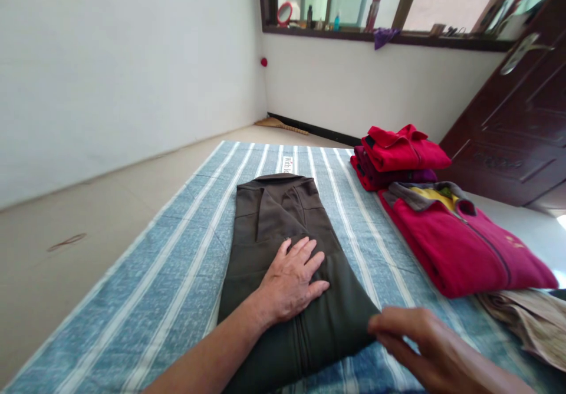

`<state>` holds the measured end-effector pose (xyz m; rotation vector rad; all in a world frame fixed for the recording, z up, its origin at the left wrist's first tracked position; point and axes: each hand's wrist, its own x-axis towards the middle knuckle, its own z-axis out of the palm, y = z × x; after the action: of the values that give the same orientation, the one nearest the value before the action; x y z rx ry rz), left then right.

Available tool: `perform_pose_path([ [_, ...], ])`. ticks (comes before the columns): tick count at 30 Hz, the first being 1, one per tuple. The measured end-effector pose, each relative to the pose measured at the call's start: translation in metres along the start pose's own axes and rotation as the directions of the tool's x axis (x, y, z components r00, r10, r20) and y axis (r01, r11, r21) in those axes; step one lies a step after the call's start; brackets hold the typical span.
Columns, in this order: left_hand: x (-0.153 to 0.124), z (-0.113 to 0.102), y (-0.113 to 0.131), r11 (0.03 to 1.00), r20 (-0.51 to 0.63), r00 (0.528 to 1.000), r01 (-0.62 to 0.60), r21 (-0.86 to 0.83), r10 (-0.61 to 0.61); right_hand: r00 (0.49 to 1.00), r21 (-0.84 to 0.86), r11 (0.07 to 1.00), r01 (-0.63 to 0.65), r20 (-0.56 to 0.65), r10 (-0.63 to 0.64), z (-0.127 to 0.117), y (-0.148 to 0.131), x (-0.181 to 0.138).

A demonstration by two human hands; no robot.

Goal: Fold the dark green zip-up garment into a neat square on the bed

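A dark olive jacket (287,217), partly folded, lies lengthwise on a blue-and-white striped cloth (186,229), its collar end pointing away from me. My left hand (292,279) rests flat on the middle of the jacket with its fingers spread. At the jacket's lower right corner, my right hand (424,341) pinches the edge between thumb and fingers; this hand is slightly blurred. A zip line runs down the near part of the jacket.
To the right lie a folded red jacket (469,252) with a grey collar, a stack of red and purple clothes (402,152), and beige cloth (530,323). A brown door (513,122) stands behind them. Bottles and a round mirror (285,13) line the windowsill.
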<state>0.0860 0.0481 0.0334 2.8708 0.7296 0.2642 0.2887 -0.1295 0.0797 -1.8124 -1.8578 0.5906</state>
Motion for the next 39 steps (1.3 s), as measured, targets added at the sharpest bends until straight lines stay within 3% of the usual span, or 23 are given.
perform_pose_path([
  [3,-0.001,0.000,0.000,1.000,0.003,1.000,0.007,-0.009,-0.007,1.000,-0.113,0.993,-0.030,-0.005,0.030,0.005,-0.010,0.052],
  [6,-0.003,-0.002,0.002,1.000,0.015,1.000,0.015,-0.019,-0.015,0.984,-0.206,0.964,-0.169,-0.093,0.153,0.014,-0.005,0.092],
  [9,-0.005,-0.004,0.005,1.000,0.028,0.999,0.018,-0.022,-0.017,0.957,-0.248,0.926,-0.286,-0.118,0.264,0.022,0.008,0.119],
  [12,-0.006,-0.005,0.006,0.999,0.023,1.000,0.021,-0.026,-0.020,0.944,-0.276,0.903,-0.328,-0.065,0.323,0.029,0.017,0.135],
  [19,-0.005,-0.006,0.005,0.996,0.014,0.999,0.045,-0.074,-0.044,0.902,-0.224,0.877,-0.426,-0.022,0.432,0.036,0.021,0.145],
  [29,-0.005,-0.024,0.006,0.988,0.069,0.993,0.105,-0.115,-0.098,0.855,0.169,0.846,-0.505,-0.040,0.518,0.044,0.030,0.143],
  [35,-0.004,-0.034,-0.009,0.987,0.082,0.986,0.152,-0.058,-0.147,0.853,0.295,0.810,-0.507,0.041,0.520,0.049,0.033,0.141],
  [39,-0.004,-0.031,-0.018,0.986,0.101,0.982,0.165,-0.039,-0.161,0.860,0.298,0.822,-0.485,-0.011,0.511,0.049,0.030,0.140],
])
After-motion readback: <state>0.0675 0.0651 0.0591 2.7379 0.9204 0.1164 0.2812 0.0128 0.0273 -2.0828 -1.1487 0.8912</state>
